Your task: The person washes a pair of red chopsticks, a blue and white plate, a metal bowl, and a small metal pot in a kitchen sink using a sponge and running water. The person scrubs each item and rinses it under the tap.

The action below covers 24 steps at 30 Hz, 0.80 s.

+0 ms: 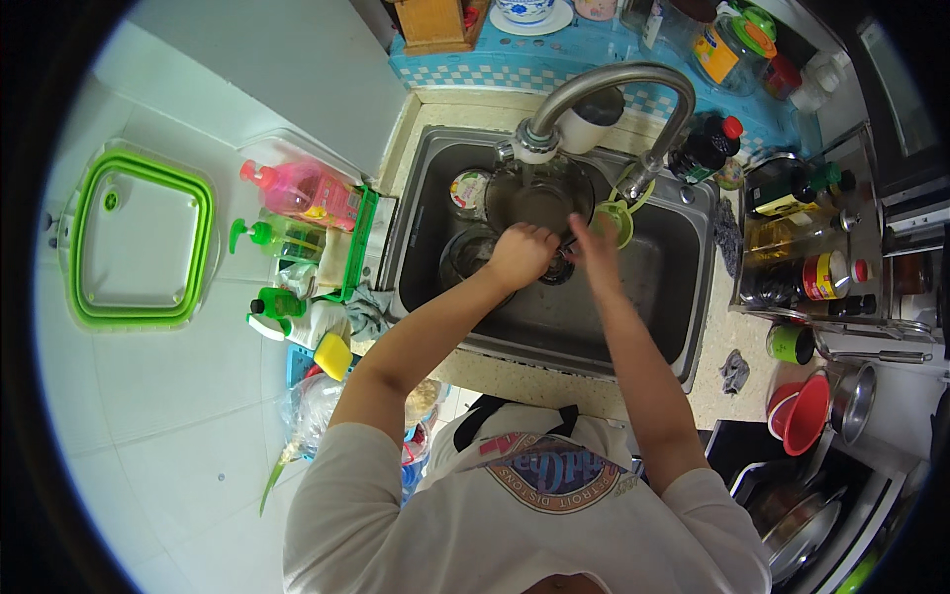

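Observation:
My left hand (523,255) is curled at the near edge of a dark see-through pot (540,194) in the steel sink (646,297). Its fingertips are hidden, but the hand appears to grip the pot. Just to the right, my right hand (597,245) is blurred, with its fingers partly apart and nothing plainly in them. A small dark part lies between the two hands. Another see-through vessel or lid (467,252) rests under my left wrist. Behind my right fingers sits a yellow-green plastic strainer or cup (620,223). A tub with a printed lid (469,190) stands left of the pot.
A curved metal tap (612,70) arches over the sink's back. Pump bottles (308,189) stand in a green rack at left, near a yellow sponge (333,356). Sauce and oil bottles (794,275) fill a wire rack at right. A red bowl (807,416) stands nearer me.

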Each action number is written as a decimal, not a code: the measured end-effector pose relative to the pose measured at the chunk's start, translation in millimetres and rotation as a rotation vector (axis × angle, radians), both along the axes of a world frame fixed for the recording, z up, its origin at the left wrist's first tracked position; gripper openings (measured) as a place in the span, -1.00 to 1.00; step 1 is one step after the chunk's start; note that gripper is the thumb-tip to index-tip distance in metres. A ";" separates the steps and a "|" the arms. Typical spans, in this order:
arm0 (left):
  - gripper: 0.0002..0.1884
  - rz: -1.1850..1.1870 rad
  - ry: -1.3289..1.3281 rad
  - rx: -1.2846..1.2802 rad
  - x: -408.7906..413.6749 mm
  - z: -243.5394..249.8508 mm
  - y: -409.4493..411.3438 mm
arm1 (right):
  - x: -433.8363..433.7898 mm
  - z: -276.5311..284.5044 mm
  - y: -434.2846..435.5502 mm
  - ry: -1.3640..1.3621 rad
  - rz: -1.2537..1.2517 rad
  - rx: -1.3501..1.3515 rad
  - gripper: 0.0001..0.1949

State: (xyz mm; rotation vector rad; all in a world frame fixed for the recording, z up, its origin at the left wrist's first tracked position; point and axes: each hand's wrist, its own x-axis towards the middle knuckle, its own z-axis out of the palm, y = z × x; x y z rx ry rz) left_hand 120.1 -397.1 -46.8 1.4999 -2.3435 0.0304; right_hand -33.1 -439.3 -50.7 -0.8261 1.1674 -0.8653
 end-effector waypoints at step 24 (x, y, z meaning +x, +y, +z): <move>-0.61 0.045 0.168 0.399 -25.3 -24.8 18.1 | 7.4 -56.7 -3.6 -0.037 -0.056 0.027 -0.33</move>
